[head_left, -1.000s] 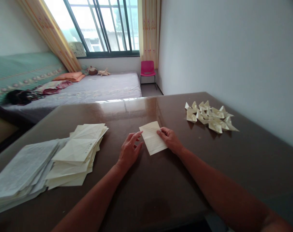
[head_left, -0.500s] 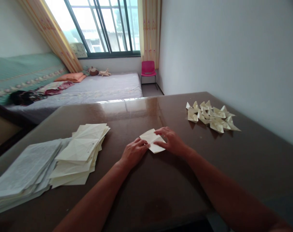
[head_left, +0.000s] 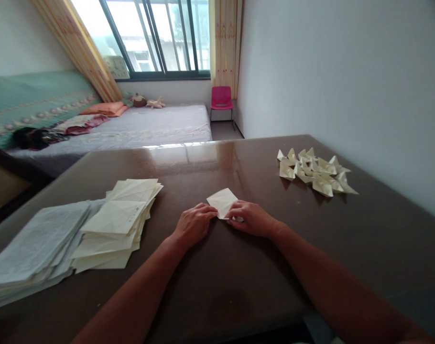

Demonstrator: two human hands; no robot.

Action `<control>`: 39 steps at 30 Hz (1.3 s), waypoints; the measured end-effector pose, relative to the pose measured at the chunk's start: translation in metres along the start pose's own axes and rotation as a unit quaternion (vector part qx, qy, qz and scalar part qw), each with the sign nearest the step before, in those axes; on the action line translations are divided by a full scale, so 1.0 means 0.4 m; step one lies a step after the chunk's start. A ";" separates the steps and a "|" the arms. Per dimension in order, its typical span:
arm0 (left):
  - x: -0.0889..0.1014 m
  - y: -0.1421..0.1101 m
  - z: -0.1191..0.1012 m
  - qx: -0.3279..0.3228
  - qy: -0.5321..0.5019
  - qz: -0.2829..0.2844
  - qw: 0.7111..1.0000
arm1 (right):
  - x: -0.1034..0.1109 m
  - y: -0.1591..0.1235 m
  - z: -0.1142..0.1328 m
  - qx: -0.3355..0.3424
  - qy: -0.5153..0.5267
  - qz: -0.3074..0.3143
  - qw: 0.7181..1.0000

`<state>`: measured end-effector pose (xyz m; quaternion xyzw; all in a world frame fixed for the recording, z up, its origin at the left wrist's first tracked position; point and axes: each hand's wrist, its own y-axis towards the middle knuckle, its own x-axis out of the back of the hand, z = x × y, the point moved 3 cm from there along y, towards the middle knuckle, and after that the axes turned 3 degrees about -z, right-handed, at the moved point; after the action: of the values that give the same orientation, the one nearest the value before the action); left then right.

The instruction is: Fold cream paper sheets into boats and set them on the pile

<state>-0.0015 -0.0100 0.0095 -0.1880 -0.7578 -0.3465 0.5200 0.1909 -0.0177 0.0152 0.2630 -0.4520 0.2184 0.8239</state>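
A small cream sheet of paper (head_left: 222,200), folded over on itself, lies on the dark brown table (head_left: 239,267) in front of me. My left hand (head_left: 194,224) has its fingers curled and pinches the paper's near left edge. My right hand (head_left: 251,218) is closed with its fingertips pressing down on the paper's near right part. Both hands rest on the tabletop, almost touching each other.
A stack of flat cream sheets (head_left: 119,222) lies to the left, beside a pile of grey printed sheets (head_left: 34,243). Several folded paper shapes (head_left: 314,172) are heaped at the far right near the white wall. A bed (head_left: 131,129) and pink chair (head_left: 221,98) stand beyond the table.
The sheet lay flat and long a second ago; it has been folded in half toward me. Both hands have closed in on its near edge and press it down.
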 end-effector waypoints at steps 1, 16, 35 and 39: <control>-0.002 0.000 0.002 0.001 0.003 -0.002 1.000 | -0.002 0.001 -0.004 -0.013 0.006 -0.003 1.000; 0.002 -0.001 -0.006 -0.008 0.054 -0.010 0.998 | -0.027 0.012 -0.048 -0.252 -0.062 -0.068 0.963; 0.005 0.001 -0.026 0.004 0.100 0.011 0.995 | -0.034 0.019 -0.040 -0.243 -0.046 -0.071 0.966; 0.007 0.000 -0.036 -0.008 0.121 0.027 0.992 | -0.034 0.022 -0.036 -0.242 -0.059 -0.067 0.966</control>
<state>0.0069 -0.0204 0.0150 -0.1693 -0.6812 -0.3585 0.6155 0.1882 -0.0035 -0.0008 0.0977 -0.5208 0.0311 0.8475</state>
